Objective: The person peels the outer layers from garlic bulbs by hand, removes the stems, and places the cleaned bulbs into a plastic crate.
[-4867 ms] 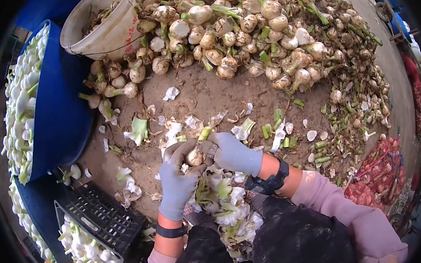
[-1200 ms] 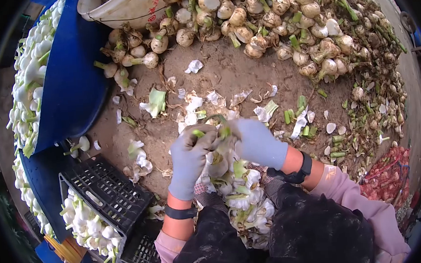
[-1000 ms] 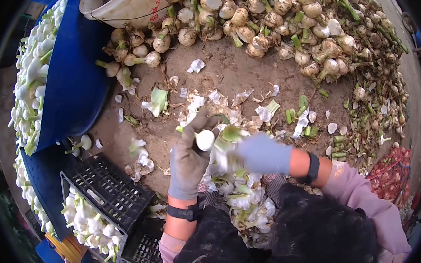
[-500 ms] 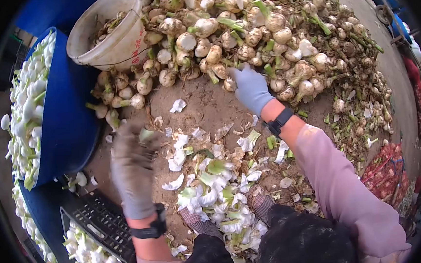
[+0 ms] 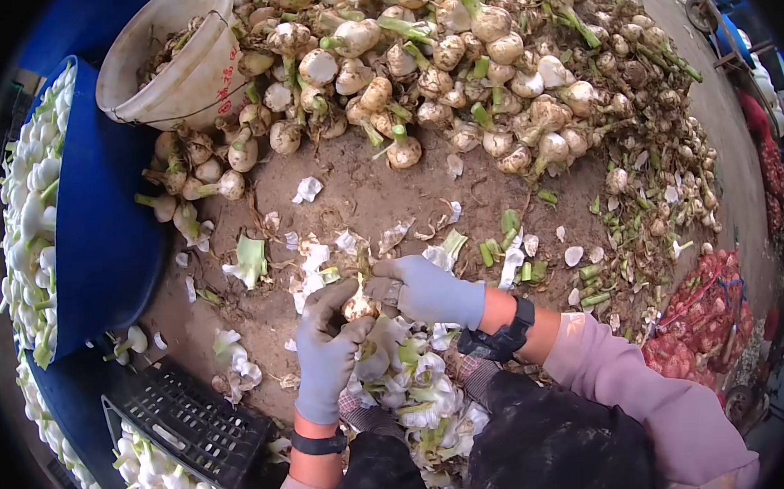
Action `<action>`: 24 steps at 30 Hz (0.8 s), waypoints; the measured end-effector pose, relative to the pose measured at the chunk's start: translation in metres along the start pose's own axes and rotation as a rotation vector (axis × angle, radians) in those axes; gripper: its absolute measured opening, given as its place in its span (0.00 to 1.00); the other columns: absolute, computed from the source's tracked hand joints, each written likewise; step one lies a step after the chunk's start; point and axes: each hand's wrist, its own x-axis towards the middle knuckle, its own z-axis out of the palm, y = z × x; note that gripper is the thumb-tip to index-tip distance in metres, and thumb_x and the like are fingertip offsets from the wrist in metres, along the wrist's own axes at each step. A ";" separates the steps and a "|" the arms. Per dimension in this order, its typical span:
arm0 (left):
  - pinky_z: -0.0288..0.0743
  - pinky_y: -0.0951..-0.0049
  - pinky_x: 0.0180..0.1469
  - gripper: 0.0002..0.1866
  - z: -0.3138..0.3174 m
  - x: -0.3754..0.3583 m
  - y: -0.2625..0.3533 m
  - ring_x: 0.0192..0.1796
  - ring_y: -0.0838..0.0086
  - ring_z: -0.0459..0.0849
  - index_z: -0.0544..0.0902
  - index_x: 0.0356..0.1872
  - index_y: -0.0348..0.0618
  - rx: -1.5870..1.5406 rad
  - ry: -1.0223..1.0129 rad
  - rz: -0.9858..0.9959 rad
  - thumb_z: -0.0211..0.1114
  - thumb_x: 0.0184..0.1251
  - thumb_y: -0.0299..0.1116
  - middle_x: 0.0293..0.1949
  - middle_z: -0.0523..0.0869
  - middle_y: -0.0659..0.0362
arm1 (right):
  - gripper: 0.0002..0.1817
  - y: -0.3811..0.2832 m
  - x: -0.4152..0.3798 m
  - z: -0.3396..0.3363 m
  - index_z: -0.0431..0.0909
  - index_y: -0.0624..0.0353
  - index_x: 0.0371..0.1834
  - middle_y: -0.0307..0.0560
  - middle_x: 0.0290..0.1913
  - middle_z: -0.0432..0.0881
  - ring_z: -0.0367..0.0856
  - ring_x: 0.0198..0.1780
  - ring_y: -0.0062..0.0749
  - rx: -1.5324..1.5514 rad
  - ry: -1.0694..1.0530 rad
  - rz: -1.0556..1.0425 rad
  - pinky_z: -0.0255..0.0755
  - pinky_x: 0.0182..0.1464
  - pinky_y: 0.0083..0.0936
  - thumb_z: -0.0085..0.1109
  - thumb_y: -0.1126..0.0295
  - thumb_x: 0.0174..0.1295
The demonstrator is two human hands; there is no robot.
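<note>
A dirt-stained garlic bulb (image 5: pixel 360 307) with its stem pointing up is between my hands, above a heap of white peelings (image 5: pixel 415 379). My left hand (image 5: pixel 324 345), in a soiled grey glove, closes its fingers on the bulb's left side. From the right, my right hand (image 5: pixel 431 289), gloved too, has its fingers bent in at the stem and upper bulb; its fingertips are partly hidden. Ahead lies a large pile of unpeeled garlic (image 5: pixel 451 54), with one bulb (image 5: pixel 404 152) at its near edge.
A white bucket (image 5: pixel 171 74) stands at the back left. Beside it, a blue tub (image 5: pixel 104 219) holds peeled garlic (image 5: pixel 39 196). A black crate (image 5: pixel 195 422) with more peeled bulbs sits at lower left. Red net bags (image 5: pixel 702 318) lie at right.
My right hand has come back from the pile, and my left hand has moved right to meet it at a garlic bulb. A leafy peel now lies on the ground at left.
</note>
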 end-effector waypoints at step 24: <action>0.67 0.81 0.23 0.30 0.003 -0.012 -0.006 0.24 0.82 0.74 0.60 0.72 0.44 -0.706 -0.131 -0.181 0.47 0.78 0.51 0.40 0.83 0.59 | 0.15 0.019 -0.002 0.015 0.80 0.68 0.40 0.59 0.38 0.82 0.80 0.38 0.53 -0.466 0.306 -0.296 0.74 0.42 0.41 0.63 0.73 0.48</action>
